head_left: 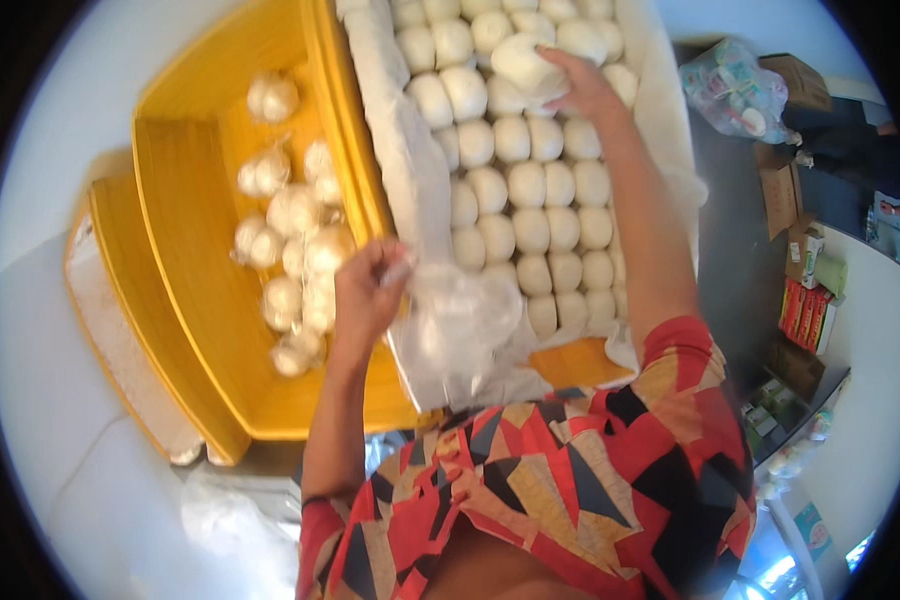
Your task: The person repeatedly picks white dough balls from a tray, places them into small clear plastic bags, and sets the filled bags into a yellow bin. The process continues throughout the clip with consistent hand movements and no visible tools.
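My right hand (577, 82) reaches over the far end of a cloth-lined tray (407, 170), its fingers closed round a large white steamed bun (526, 68). Whether this is one bun or two stuck together I cannot tell. Rows of similar buns (530, 184) fill the tray under that arm. Between the tray and a yellow crate (195, 230), my left hand (372, 288) pinches the edge of a clear plastic bag (460, 325). The bag hangs over the tray's near left corner. Inside the crate lie several knotted clear bags of buns (300, 215).
A second yellow crate (155, 300) stands at the far left. On the right are a bulging clear bag (738, 92), cardboard boxes (780, 195) and red packages (805, 315). Part of another person (860, 155) shows at the right edge. White plastic (235, 525) lies at lower left.
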Motion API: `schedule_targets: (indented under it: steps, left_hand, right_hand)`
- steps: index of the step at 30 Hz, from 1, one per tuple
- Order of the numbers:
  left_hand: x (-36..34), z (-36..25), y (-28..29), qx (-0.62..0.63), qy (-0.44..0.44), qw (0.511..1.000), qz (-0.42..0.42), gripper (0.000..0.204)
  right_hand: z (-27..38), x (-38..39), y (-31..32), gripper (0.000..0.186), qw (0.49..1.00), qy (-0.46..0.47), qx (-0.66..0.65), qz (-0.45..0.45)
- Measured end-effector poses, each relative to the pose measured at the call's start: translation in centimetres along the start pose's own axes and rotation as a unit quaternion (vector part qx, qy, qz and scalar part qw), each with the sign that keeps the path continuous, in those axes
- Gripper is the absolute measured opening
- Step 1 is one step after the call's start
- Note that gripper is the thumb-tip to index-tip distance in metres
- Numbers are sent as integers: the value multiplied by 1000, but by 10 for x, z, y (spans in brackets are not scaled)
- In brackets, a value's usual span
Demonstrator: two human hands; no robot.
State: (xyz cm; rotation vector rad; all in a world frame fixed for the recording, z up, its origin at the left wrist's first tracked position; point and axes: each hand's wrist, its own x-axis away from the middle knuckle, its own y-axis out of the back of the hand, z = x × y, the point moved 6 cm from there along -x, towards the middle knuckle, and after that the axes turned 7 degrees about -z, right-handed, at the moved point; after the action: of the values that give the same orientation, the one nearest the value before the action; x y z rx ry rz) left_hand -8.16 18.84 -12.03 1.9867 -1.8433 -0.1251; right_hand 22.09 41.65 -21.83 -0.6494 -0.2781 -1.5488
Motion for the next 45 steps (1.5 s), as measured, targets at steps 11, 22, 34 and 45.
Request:
schedule_targets:
  steps: [11, 22, 34, 45]
  left_hand:
    - [5, -27, -7, -70, -117, 989, -61, 13]
    - [96, -52, -12, 96, -140, 986, -1, 15]
    - [88, -63, 57, 337, -15, 931, 139, 29]
    - [162, -89, 60, 241, -84, 945, 202, 38]
  right_hand:
    - [-97, 258, -97, 63, 903, 114, -187, 369]
    - [-89, 283, -95, 60, 891, 156, 411, 118]
    - [-34, 415, -111, 6, 307, 635, 702, 96]
    - [-33, 413, -158, 37, 944, 280, 151, 91]
